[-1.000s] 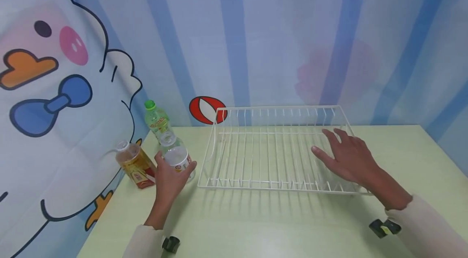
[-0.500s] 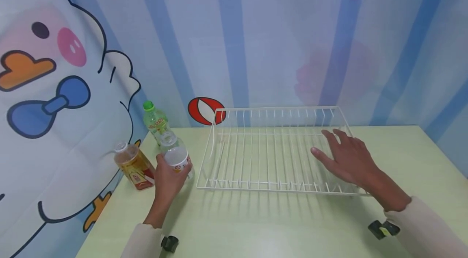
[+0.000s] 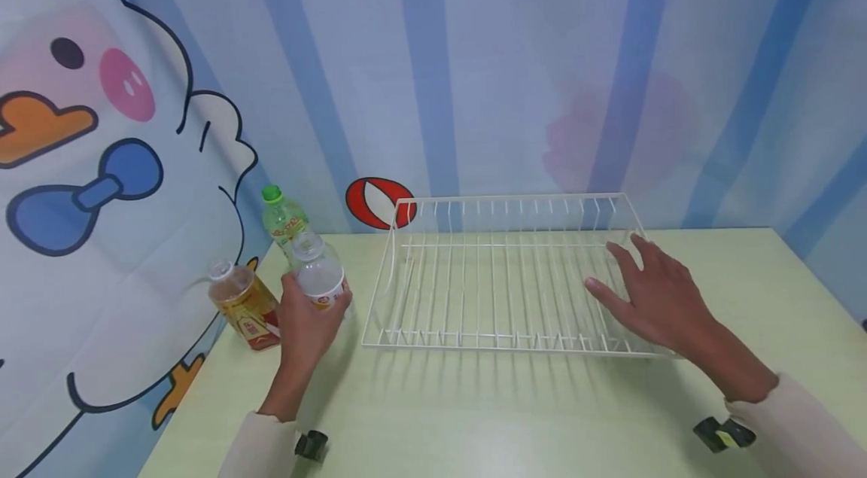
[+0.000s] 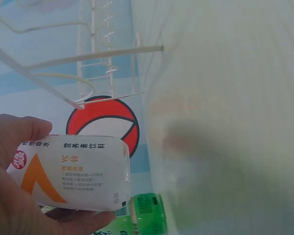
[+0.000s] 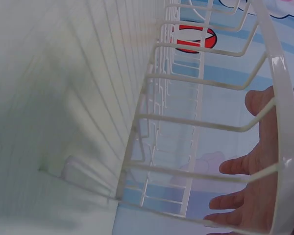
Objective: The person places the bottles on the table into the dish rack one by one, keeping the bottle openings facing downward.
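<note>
My left hand point(image 3: 308, 327) grips a clear plastic bottle point(image 3: 320, 281) with a white label, thumb on one side and fingers on the other. In the left wrist view, the bottle's label point(image 4: 78, 171) faces the camera and its base is apart from the table. A white wire dish rack point(image 3: 515, 350) stands to the right of it. Over the rack's right end hovers my right hand point(image 3: 660, 297), fingers spread and holding nothing. From the right wrist view, those fingers point(image 5: 235, 200) show behind the rack's wire rim point(image 5: 286, 152).
A green-capped bottle point(image 3: 283, 219) stands behind the held one. Left of my left hand is a brown drink bottle point(image 3: 249, 312) with a white cap. The pale table point(image 3: 474, 418) ends at a blue cartoon-printed backdrop point(image 3: 501, 71).
My left hand has raised the clear bottle slightly. My right hand has shifted a little to the right over the rack's end. The head view has drifted slightly.
</note>
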Available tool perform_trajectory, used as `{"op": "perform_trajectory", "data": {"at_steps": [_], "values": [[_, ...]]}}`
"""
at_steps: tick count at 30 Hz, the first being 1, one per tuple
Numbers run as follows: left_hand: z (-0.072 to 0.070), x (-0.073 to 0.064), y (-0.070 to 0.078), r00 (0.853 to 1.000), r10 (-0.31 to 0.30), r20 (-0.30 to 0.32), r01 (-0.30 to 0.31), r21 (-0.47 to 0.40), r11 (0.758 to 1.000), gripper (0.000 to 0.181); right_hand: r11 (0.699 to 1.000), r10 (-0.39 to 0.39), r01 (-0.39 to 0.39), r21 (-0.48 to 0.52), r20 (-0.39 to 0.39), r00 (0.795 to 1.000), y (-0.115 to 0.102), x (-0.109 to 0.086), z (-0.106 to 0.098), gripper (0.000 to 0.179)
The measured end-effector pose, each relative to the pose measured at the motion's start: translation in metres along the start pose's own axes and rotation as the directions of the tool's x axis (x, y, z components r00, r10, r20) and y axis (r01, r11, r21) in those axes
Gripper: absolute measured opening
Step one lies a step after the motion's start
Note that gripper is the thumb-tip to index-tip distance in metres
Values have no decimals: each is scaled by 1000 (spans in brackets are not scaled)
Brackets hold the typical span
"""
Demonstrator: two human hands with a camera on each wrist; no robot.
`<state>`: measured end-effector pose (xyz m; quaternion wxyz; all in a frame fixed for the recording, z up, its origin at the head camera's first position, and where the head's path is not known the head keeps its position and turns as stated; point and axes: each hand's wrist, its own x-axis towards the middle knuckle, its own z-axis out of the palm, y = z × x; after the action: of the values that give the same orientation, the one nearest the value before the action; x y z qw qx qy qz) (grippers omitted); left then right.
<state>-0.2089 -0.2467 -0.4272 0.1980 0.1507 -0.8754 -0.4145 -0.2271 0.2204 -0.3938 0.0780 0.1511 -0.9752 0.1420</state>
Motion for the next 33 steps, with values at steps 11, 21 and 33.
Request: {"op": "perform_trajectory", "data": {"at_steps": [11, 21, 33], "values": [[-4, -1, 25, 986, 146, -75, -145, 11, 989, 76, 1000, 23, -22, -9, 15, 1000, 9, -13, 4, 82], [0, -4, 43, 946, 298, -130, -292, 62, 954, 77, 1000, 24, -24, -16, 3, 1000, 8, -12, 4, 83], [6, -16, 68, 922, 368, -119, -345, 180, 921, 81, 1000, 5, -5, -16, -3, 1000, 4, -10, 2, 83]]}}
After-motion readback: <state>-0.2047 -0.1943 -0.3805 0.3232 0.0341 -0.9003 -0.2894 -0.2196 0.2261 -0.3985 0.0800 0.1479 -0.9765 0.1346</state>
